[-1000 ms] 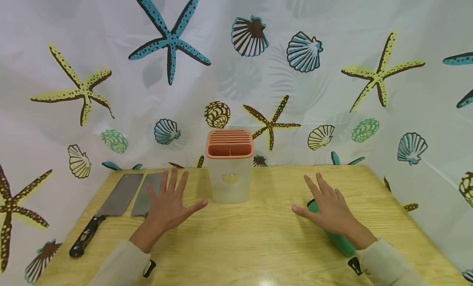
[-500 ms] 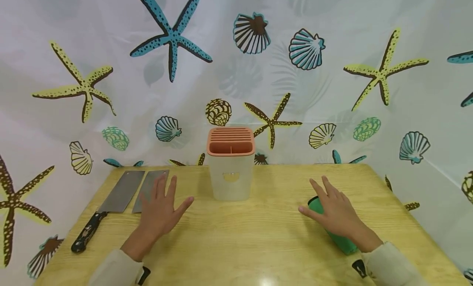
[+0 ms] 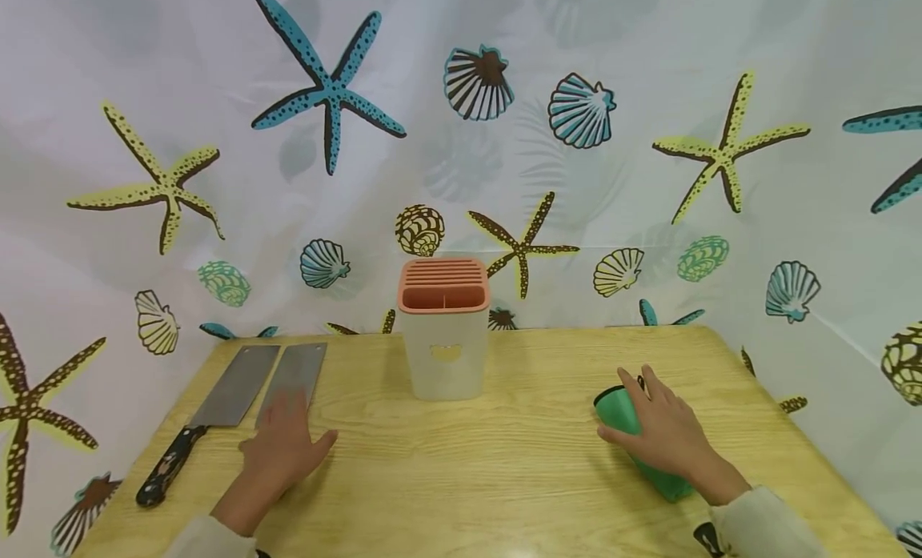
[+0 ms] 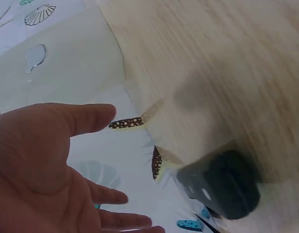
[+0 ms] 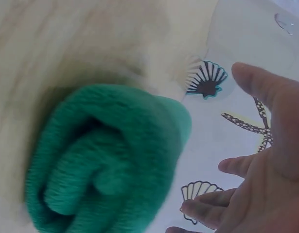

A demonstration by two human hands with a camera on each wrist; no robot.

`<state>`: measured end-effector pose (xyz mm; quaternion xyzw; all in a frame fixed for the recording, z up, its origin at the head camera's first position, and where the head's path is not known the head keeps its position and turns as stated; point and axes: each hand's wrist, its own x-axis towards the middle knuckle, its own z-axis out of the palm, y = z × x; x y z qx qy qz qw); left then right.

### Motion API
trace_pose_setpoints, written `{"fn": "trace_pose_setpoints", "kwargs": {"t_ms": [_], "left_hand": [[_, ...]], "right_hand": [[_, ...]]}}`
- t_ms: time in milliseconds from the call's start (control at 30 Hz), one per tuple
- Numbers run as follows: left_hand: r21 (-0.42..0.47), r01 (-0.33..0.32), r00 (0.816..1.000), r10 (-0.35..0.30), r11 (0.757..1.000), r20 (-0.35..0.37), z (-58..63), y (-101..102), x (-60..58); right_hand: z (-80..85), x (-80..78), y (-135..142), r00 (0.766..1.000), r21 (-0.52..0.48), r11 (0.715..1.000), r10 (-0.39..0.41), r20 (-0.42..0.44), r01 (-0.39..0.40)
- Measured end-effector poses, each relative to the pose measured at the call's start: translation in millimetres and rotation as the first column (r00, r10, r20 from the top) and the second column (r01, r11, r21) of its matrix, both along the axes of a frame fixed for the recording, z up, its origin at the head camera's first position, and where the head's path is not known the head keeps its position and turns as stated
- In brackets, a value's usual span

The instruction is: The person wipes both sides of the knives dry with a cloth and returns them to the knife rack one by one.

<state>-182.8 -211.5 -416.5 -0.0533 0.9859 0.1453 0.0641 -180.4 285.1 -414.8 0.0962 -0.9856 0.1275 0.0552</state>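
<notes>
In the head view my left hand (image 3: 281, 446) hovers, fingers spread, over the handle end of the right-hand cleaver (image 3: 299, 371), hiding its handle. The left wrist view shows a dark handle end (image 4: 232, 187) apart from my fingers. Beside it lies another cleaver (image 3: 241, 382) with a black handle (image 3: 169, 467). My right hand (image 3: 666, 431), fingers extended, is above a green rolled-up towel (image 3: 618, 411) lying aslant on the table. In the right wrist view the towel's coiled end (image 5: 108, 160) is apart from my right hand (image 5: 258, 189).
A white knife holder (image 3: 445, 358) with a slotted orange top (image 3: 444, 274) stands upright at the table's back middle. The wooden table (image 3: 461, 478) meets a white curtain (image 3: 461, 158) printed with starfish and shells at the back and sides.
My left hand has moved left and down, nearer the right-hand cleaver's handle. My right hand has moved slightly right and down over the towel. The head view has shifted slightly.
</notes>
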Motion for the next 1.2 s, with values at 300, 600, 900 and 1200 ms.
{"fn": "trace_pose_setpoints", "kwargs": {"t_ms": [300,600,900,1200], "left_hand": [[-0.073,-0.046,0.982,0.058,0.996,0.18,-9.0,-19,0.5],[-0.075,-0.051,0.986,0.062,0.996,0.155,-16.3,-30,-6.5],[-0.095,-0.051,0.989,0.064,0.994,0.133,-21.6,-30,-7.7],[-0.069,-0.073,0.991,0.08,0.995,0.108,-34.2,-27,-17.5]], "right_hand": [[-15.7,-1.9,2,0.994,0.01,0.999,-0.038,0.1,0.037],[-22.8,-6.8,2,0.985,-0.007,0.999,-0.031,0.171,0.033],[-22.7,-6.9,1,0.977,0.033,0.998,-0.054,0.204,0.048],[-28.2,-8.8,6,0.967,0.031,0.997,-0.078,0.242,0.073]]}}
